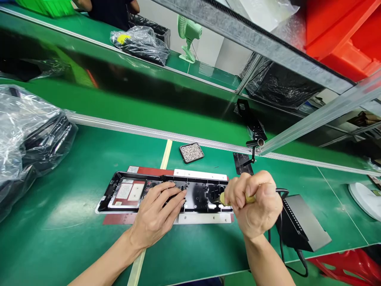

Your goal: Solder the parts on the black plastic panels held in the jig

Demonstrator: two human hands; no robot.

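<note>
A long black plastic housing [195,194] lies open side up on a reddish board with white blocks [202,218]. Flat across its middle rests my left hand [159,208], fingers stretched out and the tips on the housing's inside. My right hand [257,200] is wrapped round a yellow-handled tool [222,198] over the housing's right end. The tool points left and down into the housing; its tip is too small to make out. Behind the housing stands a small black tray [192,153] filled with tiny metal pieces.
A black-and-grey box with cables [303,222] sits right of my right hand. A small black stand [252,153] is at the back edge. Plastic-wrapped black parts [35,135] lie at left. A metal shelf [268,39] with red bins [342,39] overhangs. Another person [110,12] is beyond.
</note>
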